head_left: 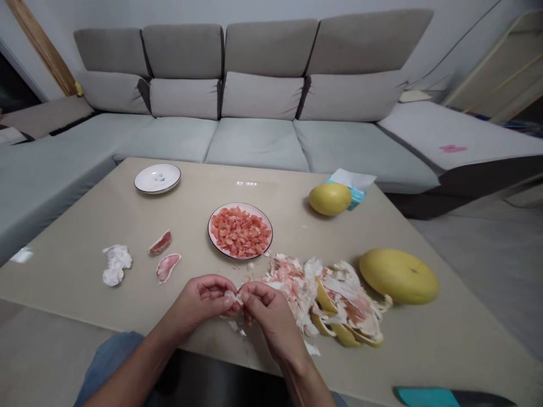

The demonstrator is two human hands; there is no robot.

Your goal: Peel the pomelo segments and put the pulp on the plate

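Observation:
My left hand (202, 301) and my right hand (267, 312) meet at the table's near edge, fingers pinched on a small pale pomelo segment (233, 297) between them. Just beyond stands a plate of peeled pink pomelo flesh (240, 230). Two unpeeled pink segments (164, 255) lie to the left of the hands. A heap of white pith and yellow peel (331, 299) lies right beside my right hand.
Two whole yellow pomelos (399, 275) (330, 198) sit at the right, the farther one by a tissue pack (353, 186). An empty white plate (157, 178) is far left, crumpled tissue (116, 264) near left. A teal-handled knife (441, 397) lies at the front right. A grey sofa (254, 96) stands behind.

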